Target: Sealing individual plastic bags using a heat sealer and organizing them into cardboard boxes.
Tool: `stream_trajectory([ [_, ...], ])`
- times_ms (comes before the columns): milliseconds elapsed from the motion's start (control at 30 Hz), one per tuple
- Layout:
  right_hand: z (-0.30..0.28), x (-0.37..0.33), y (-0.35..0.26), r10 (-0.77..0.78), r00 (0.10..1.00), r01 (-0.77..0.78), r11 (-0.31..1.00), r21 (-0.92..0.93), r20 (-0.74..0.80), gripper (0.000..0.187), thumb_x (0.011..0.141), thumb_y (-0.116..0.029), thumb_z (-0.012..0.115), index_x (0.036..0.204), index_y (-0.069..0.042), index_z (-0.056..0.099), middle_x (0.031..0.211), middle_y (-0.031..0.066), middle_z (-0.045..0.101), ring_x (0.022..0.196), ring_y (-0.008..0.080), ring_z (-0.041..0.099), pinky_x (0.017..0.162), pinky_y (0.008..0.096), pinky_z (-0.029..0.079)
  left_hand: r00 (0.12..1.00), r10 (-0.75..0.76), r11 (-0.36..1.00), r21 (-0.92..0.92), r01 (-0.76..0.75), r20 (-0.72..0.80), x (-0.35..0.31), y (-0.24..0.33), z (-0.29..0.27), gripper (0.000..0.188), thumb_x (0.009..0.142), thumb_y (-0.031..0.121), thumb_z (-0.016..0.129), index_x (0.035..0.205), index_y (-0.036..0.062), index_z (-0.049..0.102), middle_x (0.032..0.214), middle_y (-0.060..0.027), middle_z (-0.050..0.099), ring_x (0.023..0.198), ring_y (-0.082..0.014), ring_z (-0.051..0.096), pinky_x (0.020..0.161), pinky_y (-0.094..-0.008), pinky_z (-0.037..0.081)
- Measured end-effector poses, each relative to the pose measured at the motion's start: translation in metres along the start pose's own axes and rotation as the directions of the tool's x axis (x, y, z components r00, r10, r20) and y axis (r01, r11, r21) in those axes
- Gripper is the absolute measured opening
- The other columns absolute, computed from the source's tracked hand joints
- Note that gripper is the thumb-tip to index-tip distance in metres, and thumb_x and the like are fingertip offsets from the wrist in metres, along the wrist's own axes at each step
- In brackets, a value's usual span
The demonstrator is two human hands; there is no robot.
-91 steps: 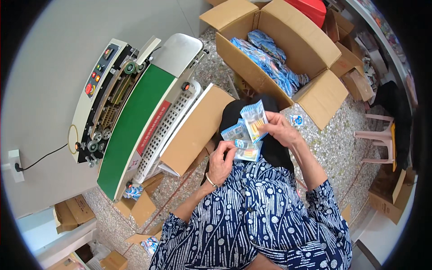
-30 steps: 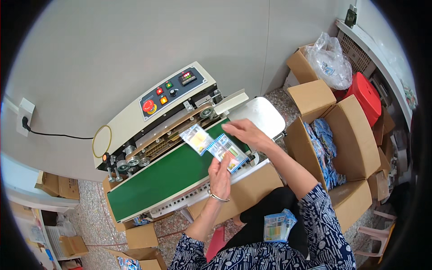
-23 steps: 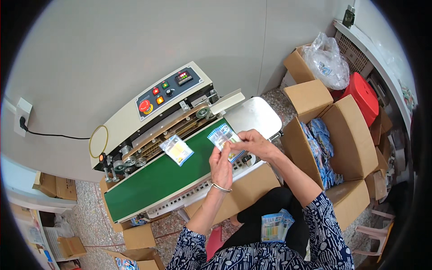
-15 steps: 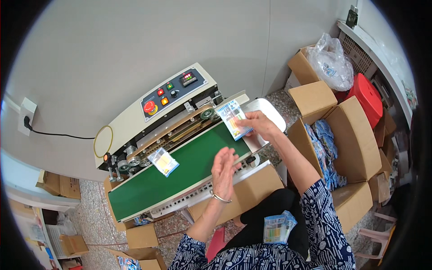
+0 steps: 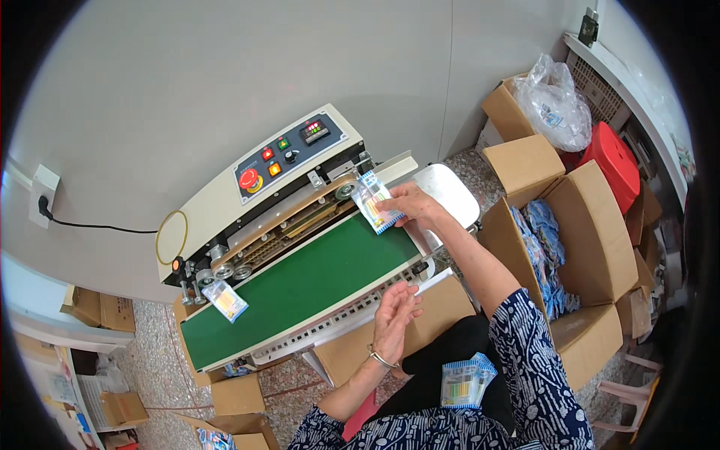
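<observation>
My right hand [image 5: 411, 205] pinches a blue-and-white plastic packet [image 5: 377, 204] with a see-through window. Its top edge is at the rollers on the intake end of a band sealing machine [image 5: 259, 176]. My left hand [image 5: 396, 322] is raised in front of the green conveyor belt [image 5: 307, 266], its fingers loosely bent and apart, with no packet visible in it. A second packet [image 5: 226, 301] lies near the belt's left end, beside the exit rollers. Several more packets [image 5: 463, 381] rest on my lap.
An open carton [image 5: 596, 232] full of blue packets stands on the right. Behind it are a clear plastic bag [image 5: 551, 105] and a red stool [image 5: 611, 169]. A white tray [image 5: 450, 191] adjoins the belt's right end. More cartons [image 5: 236, 394] sit on the floor at lower left.
The packet on the belt has travelled left to the exit rollers. My right hand has shifted its packet slightly left at the intake. My left hand has drawn back, down and to the right.
</observation>
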State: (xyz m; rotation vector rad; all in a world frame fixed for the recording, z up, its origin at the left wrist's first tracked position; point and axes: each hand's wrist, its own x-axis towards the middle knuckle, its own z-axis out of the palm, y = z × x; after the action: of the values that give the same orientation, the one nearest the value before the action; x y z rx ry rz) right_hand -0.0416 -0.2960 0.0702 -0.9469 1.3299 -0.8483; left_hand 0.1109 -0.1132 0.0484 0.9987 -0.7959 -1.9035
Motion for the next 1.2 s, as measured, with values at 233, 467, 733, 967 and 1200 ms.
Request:
stream_trajectory([
  [233,0.039,-0.021,-0.009,-0.117,0.990,0.142,0.873,-0.466,0.083,0.036,0.075,-0.031,0.066,0.071,0.005,0.061,0.057,0.0135,0.057,0.045,0.0216,0.058,0.040,0.0327,0.045,1.000,-0.026,0.999,0.018,0.026,-0.009,-0.017,-0.014,-0.002,0.037,0.091,0.017,0.053,0.123,0.0058,0.042,0.117,-0.0072,0.053,0.100,-0.0159,0.053,0.082,-0.0296,0.046],
  [467,0.006,-0.069,-0.004,-0.572,0.819,0.268,0.449,-0.852,-0.044,0.045,0.077,-0.046,0.061,0.080,-0.001,0.061,0.070,0.0196,0.060,0.070,0.0366,0.060,0.062,0.0434,0.048,0.993,-0.108,0.959,0.269,0.091,0.050,-0.034,-0.029,-0.006,0.029,0.090,0.015,0.054,0.116,0.0031,0.050,0.109,-0.0036,0.055,0.098,-0.0095,0.051,0.083,-0.0232,0.042],
  [733,-0.084,-0.231,0.069,-0.185,0.967,0.076,0.867,-0.493,-0.176,0.032,0.085,-0.029,0.058,0.075,0.002,0.057,0.057,0.0111,0.055,0.051,0.0199,0.054,0.050,0.0304,0.043,0.966,-0.144,0.793,0.609,-0.017,0.214,-0.074,-0.071,-0.022,0.022,0.082,0.010,0.063,0.101,0.0008,0.059,0.113,-0.0103,0.056,0.094,-0.0154,0.055,0.082,-0.0252,0.043],
  [967,-0.070,-0.341,0.107,0.000,0.947,-0.066,0.979,-0.194,-0.321,0.033,0.086,-0.023,0.060,0.104,0.004,0.057,0.075,0.0063,0.062,0.060,0.0090,0.056,0.054,0.0227,0.046,0.924,0.093,0.635,0.693,-0.342,0.371,-0.105,-0.082,0.012,0.015,0.078,0.007,0.063,0.092,0.0012,0.060,0.105,-0.0115,0.060,0.103,-0.0255,0.054,0.089,-0.0334,0.042],
  [1200,-0.055,-0.363,0.125,-0.156,0.976,0.112,0.957,-0.267,-0.151,0.034,0.080,-0.020,0.067,0.101,0.005,0.057,0.077,0.0076,0.062,0.071,0.0126,0.059,0.063,0.0257,0.047,0.924,-0.051,0.848,0.506,-0.161,0.379,-0.122,-0.083,0.017,0.010,0.087,-0.004,0.051,0.097,-0.0026,0.055,0.099,-0.0077,0.058,0.091,-0.0114,0.055,0.081,-0.0229,0.045],
])
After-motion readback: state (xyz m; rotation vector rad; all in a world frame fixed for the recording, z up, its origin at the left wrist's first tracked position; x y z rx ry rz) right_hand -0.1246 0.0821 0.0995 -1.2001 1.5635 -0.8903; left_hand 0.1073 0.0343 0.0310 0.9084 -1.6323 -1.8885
